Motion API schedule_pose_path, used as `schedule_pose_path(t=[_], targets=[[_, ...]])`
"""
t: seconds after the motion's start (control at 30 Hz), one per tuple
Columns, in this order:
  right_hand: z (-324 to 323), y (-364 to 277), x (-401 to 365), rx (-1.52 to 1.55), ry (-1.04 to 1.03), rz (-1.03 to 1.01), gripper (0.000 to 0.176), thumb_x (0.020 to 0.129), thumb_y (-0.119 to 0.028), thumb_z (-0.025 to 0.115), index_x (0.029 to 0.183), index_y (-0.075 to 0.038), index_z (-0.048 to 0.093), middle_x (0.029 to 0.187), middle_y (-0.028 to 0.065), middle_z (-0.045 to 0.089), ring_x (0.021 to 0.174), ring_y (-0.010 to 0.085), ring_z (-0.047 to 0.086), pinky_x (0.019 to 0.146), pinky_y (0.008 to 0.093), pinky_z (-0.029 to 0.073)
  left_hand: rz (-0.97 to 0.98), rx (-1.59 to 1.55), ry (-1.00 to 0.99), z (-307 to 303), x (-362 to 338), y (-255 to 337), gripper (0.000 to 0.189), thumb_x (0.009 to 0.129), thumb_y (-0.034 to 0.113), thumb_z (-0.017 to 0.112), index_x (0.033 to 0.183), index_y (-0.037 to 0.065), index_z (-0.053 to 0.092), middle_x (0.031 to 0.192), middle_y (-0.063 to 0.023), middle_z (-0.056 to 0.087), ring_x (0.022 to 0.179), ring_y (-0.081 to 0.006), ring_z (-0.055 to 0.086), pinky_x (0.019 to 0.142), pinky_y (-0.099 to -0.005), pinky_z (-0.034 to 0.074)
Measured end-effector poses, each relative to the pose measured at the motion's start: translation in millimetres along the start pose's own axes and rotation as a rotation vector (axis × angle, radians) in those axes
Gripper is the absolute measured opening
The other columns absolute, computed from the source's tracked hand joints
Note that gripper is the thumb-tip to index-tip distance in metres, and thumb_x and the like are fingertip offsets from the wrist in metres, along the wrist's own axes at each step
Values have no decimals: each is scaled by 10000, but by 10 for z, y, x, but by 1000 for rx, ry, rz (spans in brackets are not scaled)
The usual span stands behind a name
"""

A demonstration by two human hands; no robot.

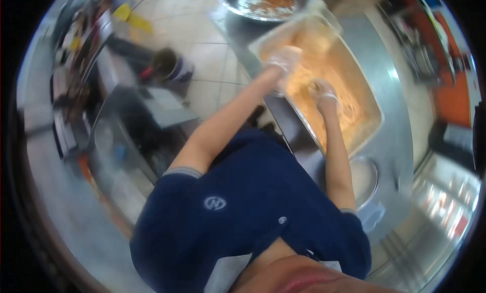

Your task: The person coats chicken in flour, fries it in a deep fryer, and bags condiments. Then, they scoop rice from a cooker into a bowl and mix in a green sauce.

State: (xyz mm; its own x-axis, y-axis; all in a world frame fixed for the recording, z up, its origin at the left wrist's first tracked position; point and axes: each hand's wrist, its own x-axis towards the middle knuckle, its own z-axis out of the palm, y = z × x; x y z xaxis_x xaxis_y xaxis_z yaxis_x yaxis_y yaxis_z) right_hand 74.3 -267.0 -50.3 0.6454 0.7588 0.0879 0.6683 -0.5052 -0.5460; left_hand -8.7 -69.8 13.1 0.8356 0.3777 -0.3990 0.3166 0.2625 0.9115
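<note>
A long, pale, shallow tub on the steel counter holds an orange-yellow powdery or crumb-like coating. My left hand, in a clear plastic glove, is over the tub's near left side; motion smears its fingers. My right hand, gloved too, is lower over the middle of the tub, its fingers curled at the coating around a small yellowish piece I cannot make out. Beyond my left hand, a pale translucent container stands at the tub's far end.
A steel bowl with reddish-orange contents stands past the tub. A round white-filled bowl sits by my right forearm on the steel counter. On the tiled floor at left is a bucket. Equipment and shelving line both sides.
</note>
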Motion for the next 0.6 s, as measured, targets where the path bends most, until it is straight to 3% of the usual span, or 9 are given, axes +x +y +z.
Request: schedule_pose_path(t=[0.03,0.1,0.13,0.2,0.23,0.33,0.4,0.53,0.6], targets=[[-106,-190,34,-3,-93,119,273,763,-153,645,1026,-81,631,1055,136,628,1007,307,570,889,378,442,73,-40,20,-66,32,-63,238,912,262,455,1045,109,581,918,-64,564,847,-174,527,735,-336,457],[-182,-262,-4,539,-335,284,283,764,-117,645,1046,-109,634,1036,116,637,992,278,580,878,354,448,-130,-296,16,-92,-37,97,375,984,307,356,1269,95,476,1324,-85,453,1099,-242,522,919,-378,440],[-227,-252,-60,549,-313,308,283,764,-117,645,1046,-109,634,1036,116,637,992,278,580,878,354,448,-142,-279,-9,-79,-98,145,375,984,307,356,1269,95,476,1324,-85,453,1099,-242,522,919,-378,440],[-301,-206,-89,398,-262,129,281,772,-58,631,1051,-94,637,1022,98,645,921,198,600,820,297,469,-61,-548,-63,-41,-220,181,443,988,359,289,1279,75,466,1322,-126,446,1124,-284,501,965,-418,397],[-352,-201,-65,401,-251,132,281,772,-58,631,1051,-94,637,1022,98,645,921,198,600,820,297,469,-170,-543,-199,-108,-81,123,530,980,412,239,1282,32,451,1319,-169,445,1151,-325,482,998,-427,366],[-549,-220,-45,729,-31,432,284,842,-40,601,1122,-82,623,1080,43,627,866,129,583,722,252,488,-211,-535,-312,47,-111,206,588,971,446,223,1276,-7,440,1305,-196,454,1166,-335,474,994,-428,371],[-576,-213,-57,805,70,431,318,847,-59,611,1165,-71,595,1094,41,625,886,123,585,719,245,489,-259,-578,-373,163,-140,200,563,973,426,245,1269,-8,447,1295,-193,468,1187,-334,463,991,-429,374],[-619,-256,-8,954,201,316,337,841,-81,637,1172,-43,586,1107,47,626,898,116,586,715,253,495,-296,-672,-420,364,-166,156,397,953,330,431,1204,28,490,1239,-180,509,1080,-296,542,952,-512,426],[-675,-335,-7,1011,209,390,265,827,-87,648,1085,-28,637,981,68,669,817,122,602,735,268,486,-407,-711,-384,415,-230,192,333,934,272,492,1171,38,506,1185,-165,543,1043,-274,566,917,-532,462]])
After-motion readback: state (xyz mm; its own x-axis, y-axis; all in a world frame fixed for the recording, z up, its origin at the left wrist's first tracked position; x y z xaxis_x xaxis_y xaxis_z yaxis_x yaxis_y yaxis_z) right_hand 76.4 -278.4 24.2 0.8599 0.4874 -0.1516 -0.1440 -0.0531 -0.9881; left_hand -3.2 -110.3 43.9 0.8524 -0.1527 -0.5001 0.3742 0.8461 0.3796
